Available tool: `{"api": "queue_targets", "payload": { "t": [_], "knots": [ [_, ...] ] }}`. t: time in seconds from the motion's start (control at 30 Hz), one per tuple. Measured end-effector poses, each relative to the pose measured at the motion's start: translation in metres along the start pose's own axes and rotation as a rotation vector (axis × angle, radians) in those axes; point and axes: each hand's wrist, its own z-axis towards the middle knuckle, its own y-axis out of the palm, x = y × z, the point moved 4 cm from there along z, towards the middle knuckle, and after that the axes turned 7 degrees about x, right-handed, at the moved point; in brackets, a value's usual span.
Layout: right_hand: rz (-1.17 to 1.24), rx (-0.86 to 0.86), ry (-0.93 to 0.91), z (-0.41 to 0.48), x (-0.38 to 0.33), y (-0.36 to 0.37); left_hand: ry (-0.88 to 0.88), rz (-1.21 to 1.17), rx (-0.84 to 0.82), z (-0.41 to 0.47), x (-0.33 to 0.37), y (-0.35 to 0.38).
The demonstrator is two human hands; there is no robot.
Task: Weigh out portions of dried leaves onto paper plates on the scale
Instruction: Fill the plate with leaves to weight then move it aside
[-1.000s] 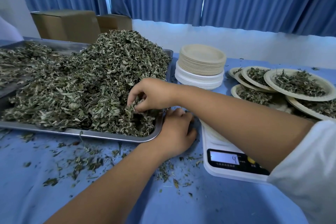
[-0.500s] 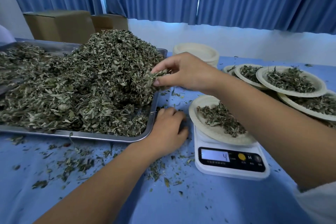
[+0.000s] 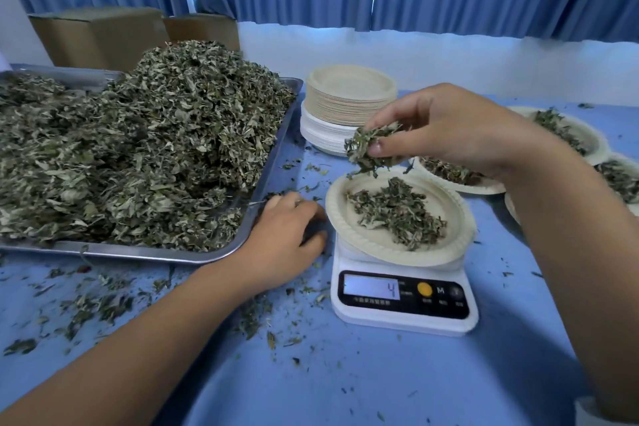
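The paper plate [image 3: 340,218] sits on the white scale [image 3: 404,301], carrying a small scatter of dried leaves [image 3: 397,214]; the display reads 4. Just above the plate's far edge, the right hand [image 3: 446,128] pinches a tuft of leaves [image 3: 366,149] between thumb and fingertips. Left of the scale, the left hand [image 3: 287,239] rests on the blue table [image 3: 380,373] against the metal tray's [image 3: 273,156] corner, fingers curled under; whether they hold anything cannot be told. The tray carries a tall leaf heap [image 3: 155,149]. Behind the scale stands a stack of empty plates [image 3: 349,93]; to its right lie filled plates [image 3: 601,145].
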Motion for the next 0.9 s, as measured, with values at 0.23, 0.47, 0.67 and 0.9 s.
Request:
{"api": "queue_targets", "payload": {
  "t": [0.23,0.47,0.67,0.9],
  "knots": [
    [-0.280,-0.166,0.084,-0.006,0.010,0.000,0.008,0.032,0.007,0.000,0.001,-0.001],
    [-0.464,-0.323,0.143,-0.010,0.012,0.004,0.047,0.030,0.003,-0.002,0.002,-0.001],
    [-0.397,-0.144,0.040,-0.007,0.006,-0.003,0.038,0.014,0.006,-0.003,0.001,-0.001],
    [-0.528,-0.355,0.079,-0.011,0.009,0.022,0.035,0.006,0.011,-0.003,0.001,-0.001]
  ]
}}
